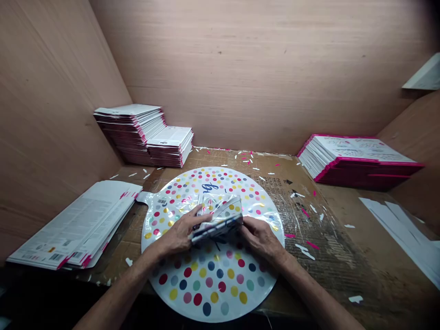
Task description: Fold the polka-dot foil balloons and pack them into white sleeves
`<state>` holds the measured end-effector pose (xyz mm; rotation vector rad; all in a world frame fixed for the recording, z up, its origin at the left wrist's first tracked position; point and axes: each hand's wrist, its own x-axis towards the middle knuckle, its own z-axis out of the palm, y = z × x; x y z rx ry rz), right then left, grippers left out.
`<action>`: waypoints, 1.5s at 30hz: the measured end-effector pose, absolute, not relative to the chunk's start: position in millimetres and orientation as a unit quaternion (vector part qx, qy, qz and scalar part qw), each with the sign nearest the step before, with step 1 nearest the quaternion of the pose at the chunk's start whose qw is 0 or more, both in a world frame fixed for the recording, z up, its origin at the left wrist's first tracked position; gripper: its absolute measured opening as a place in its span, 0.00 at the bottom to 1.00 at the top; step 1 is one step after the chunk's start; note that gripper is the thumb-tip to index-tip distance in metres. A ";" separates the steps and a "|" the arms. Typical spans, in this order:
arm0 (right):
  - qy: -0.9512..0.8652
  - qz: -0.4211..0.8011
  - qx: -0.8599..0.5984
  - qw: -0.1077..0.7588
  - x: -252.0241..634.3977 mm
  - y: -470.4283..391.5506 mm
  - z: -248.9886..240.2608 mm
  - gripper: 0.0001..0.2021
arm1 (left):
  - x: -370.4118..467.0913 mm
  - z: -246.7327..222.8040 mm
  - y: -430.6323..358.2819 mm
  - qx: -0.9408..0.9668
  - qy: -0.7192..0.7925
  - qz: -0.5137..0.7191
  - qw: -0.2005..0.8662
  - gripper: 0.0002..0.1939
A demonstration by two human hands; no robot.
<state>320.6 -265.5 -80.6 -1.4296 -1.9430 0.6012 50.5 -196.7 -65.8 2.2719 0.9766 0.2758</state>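
Note:
A round white foil balloon (220,279) with coloured dots lies flat on the cardboard, its tail pointing left. Over its middle, a folded packet (220,225), dark and silvery with a clear shiny part, is held tilted between both hands. My left hand (184,229) grips its left end, fingers reaching over the top. My right hand (259,233) pinches its right end, the thumb and fingers closed. What is printed on the packet is too blurred to read.
Stacks of pink-edged white cards stand at the back left (172,137) and right (360,149). More printed sheets (75,224) lie at the left, white strips (405,229) at the right. Small white and pink scraps litter the cardboard (330,256). Wooden panels (240,68) enclose the back and sides.

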 end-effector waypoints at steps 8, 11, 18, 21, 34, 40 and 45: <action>-0.624 0.141 -0.729 0.243 295.8 -234.5 -84.6 0.18 | 53.8 -78.7 -212.8 0.724 0.471 0.270 0.425 0.34; -0.617 0.090 -0.763 0.170 287.4 -228.0 -80.7 0.17 | 69.3 -77.4 -213.7 0.701 0.576 0.279 0.315 0.26; -0.628 0.027 -0.778 0.017 263.5 -213.9 -67.8 0.19 | 89.8 -95.6 -229.9 0.714 0.649 0.263 -0.003 0.19; -0.651 0.026 -0.759 -0.005 258.9 -205.5 -67.4 0.18 | 87.6 -106.8 -233.9 0.713 0.652 0.253 -0.055 0.20; -0.809 0.095 -0.577 0.060 262.3 -184.5 -37.5 0.08 | 60.6 -106.5 -219.7 0.688 0.621 0.330 0.181 0.36; -0.765 0.122 -0.602 0.195 276.1 -245.4 -48.7 0.12 | 83.8 -58.3 -226.7 0.593 0.522 0.424 0.443 0.22; -0.760 0.262 -0.557 0.208 272.2 -257.0 -37.6 0.13 | 100.3 -44.5 -243.6 0.685 0.504 0.420 0.315 0.13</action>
